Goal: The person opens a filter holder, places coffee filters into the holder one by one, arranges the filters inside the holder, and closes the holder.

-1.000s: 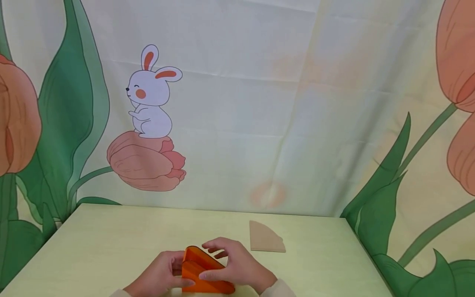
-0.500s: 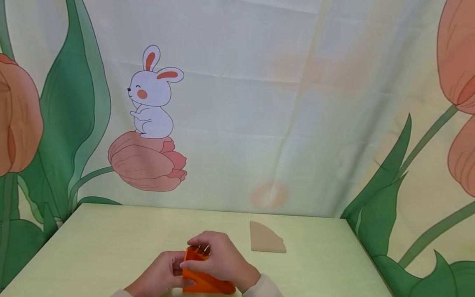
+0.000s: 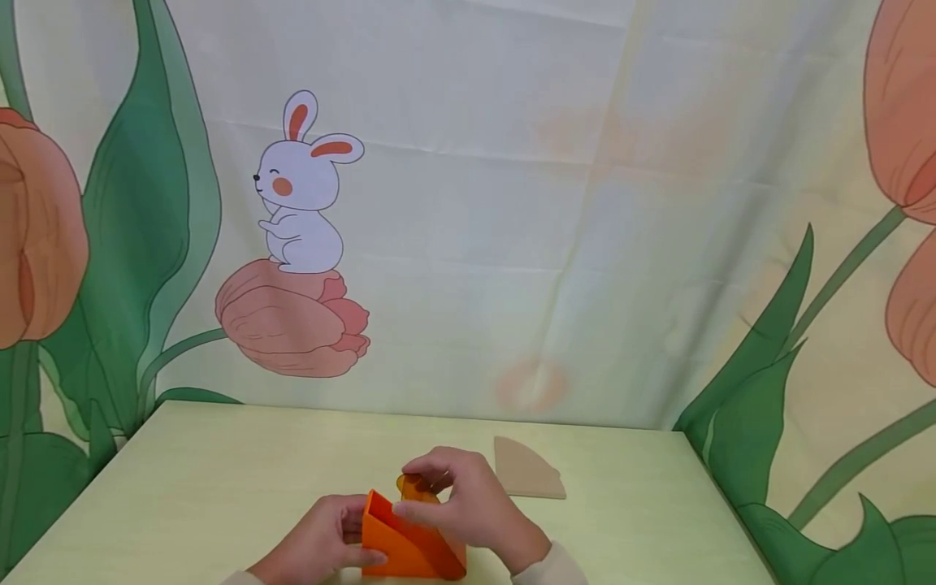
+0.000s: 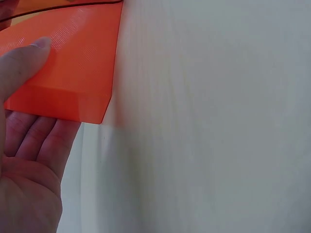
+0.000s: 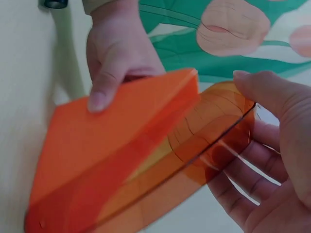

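An orange wedge-shaped case [image 3: 398, 551] stands at the table's near side. My left hand [image 3: 318, 536] grips its left end, with the thumb [image 4: 26, 63] on the front face and the fingers behind and below. A see-through orange lid [image 5: 218, 116] is swung away from the case's upper edge, and the two still meet at the lower right end. My right hand [image 3: 471, 500] holds the lid's free end between thumb and fingers. Behind the right hand lies a tan fan-shaped piece [image 3: 530, 471], like a cone coffee filter, flat on the table.
The pale table [image 3: 241, 463] runs back to a printed cloth [image 3: 453, 244] with a rabbit and tulips. A small black cylindrical thing [image 5: 56, 3] shows at the top of the right wrist view.
My right hand reached left to the case's top, took hold of the lid's end and swung it back to the right. The left hand kept its grip; the tan piece stayed put.
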Demonstrator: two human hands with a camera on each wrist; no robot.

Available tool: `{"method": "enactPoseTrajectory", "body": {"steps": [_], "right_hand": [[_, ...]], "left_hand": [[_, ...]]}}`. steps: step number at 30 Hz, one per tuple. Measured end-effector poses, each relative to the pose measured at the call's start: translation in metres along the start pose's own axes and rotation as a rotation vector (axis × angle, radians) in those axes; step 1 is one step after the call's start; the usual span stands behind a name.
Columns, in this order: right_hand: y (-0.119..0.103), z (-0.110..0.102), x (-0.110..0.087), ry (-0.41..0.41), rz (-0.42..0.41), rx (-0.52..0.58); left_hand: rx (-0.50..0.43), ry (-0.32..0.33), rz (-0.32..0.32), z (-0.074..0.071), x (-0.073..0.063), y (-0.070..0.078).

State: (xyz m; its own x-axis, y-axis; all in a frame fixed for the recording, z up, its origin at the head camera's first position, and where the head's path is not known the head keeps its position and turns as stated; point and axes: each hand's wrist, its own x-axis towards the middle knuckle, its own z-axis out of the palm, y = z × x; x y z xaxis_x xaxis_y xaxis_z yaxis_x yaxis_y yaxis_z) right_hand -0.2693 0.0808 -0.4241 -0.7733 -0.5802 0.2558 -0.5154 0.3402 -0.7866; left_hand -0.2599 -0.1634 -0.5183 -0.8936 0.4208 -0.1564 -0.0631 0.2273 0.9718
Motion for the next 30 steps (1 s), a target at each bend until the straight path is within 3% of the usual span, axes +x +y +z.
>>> {"method": "enactPoseTrajectory", "body": {"steps": [6, 13, 17, 30], "right_hand": [[0.006, -0.024, -0.012, 0.013, 0.035, 0.050], [0.020, -0.050, -0.033, 0.024, -0.016, 0.077], [0.029, -0.064, -0.046, 0.032, 0.006, 0.101], [0.060, -0.092, -0.073, 0.043, 0.047, 0.106]], "left_hand": [[-0.026, -0.004, 0.004, 0.000, -0.001, -0.002], [-0.028, 0.000, 0.002, 0.000, 0.000, -0.002], [-0.035, -0.007, 0.011, 0.001, 0.000, -0.002], [-0.028, 0.002, 0.006, 0.002, 0.000, -0.001]]}}
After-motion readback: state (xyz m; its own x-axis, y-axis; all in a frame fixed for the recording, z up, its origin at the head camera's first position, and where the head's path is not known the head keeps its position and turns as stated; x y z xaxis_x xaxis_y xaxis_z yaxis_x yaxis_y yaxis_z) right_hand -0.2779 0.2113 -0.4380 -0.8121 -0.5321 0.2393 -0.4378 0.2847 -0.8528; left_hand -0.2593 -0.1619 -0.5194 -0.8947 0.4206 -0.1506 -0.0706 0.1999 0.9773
